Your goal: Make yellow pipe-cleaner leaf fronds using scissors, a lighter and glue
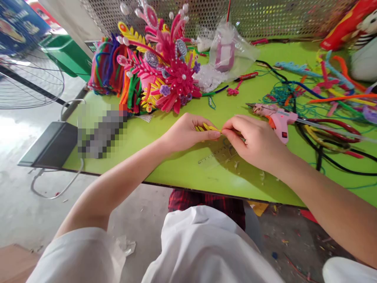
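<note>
My left hand (188,133) and my right hand (253,141) meet over the green table (176,169), both pinched on a small yellow pipe-cleaner piece (208,127) bent into loops. The left fingers hold its looped end and the right fingertips pinch its other end. A clear ruler (218,156) lies on the table just under my right hand. A pink glue gun (277,118) lies just beyond my right hand.
A pink and yellow pipe-cleaner flower ornament with beads (167,63) stands at the back beside a bundle of coloured pipe cleaners (106,67). A plastic bag (226,51), loose pipe cleaners and black cable (321,98) cover the right side. A fan (29,78) stands left.
</note>
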The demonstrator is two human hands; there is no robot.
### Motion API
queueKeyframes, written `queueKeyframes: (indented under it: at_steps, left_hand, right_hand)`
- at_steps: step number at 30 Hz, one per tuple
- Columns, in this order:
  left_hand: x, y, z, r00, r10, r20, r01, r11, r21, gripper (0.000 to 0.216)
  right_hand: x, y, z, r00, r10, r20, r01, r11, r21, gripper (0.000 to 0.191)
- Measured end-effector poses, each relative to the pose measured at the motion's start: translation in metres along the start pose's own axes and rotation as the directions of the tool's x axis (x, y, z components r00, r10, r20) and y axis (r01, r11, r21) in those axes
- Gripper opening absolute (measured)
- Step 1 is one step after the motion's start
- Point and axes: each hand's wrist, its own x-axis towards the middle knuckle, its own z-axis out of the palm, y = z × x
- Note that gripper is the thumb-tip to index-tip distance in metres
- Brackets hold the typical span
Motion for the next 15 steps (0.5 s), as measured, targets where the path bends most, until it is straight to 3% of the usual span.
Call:
queueKeyframes:
  at_steps: [3, 5, 7, 10, 15]
  left_hand:
    - [0.0, -0.003, -0.008, 0.999, -0.002, 0.042, 0.006, 0.995, -0.1, 0.053]
    - [0.0, -0.006, -0.014, 0.999, 0.05, -0.005, -0.051, 0.989, -0.141, 0.062]
    - [-0.001, -0.008, -0.016, 0.992, 0.095, -0.082, -0.102, 0.992, -0.078, 0.051]
    - [-0.002, -0.006, -0.011, 0.982, 0.156, -0.103, -0.141, 0.98, 0.14, 0.028]
    - [-0.005, -0.002, -0.001, 0.967, 0.238, -0.092, -0.204, 0.938, 0.28, 0.024]
  right_hand:
    - [-0.001, 0.002, -0.002, 0.999, 0.047, 0.022, -0.047, 0.999, -0.025, 0.011]
    - [-0.002, 0.003, -0.003, 0.996, 0.078, 0.04, -0.077, 0.997, -0.032, 0.01]
    - [-0.002, 0.003, -0.004, 0.993, 0.097, 0.072, -0.095, 0.995, -0.022, 0.011]
    - [-0.001, 0.002, -0.004, 0.988, 0.124, 0.094, -0.125, 0.992, 0.009, 0.014]
    - [0.001, 0.002, -0.005, 0.976, 0.191, 0.108, -0.202, 0.975, 0.096, 0.017]
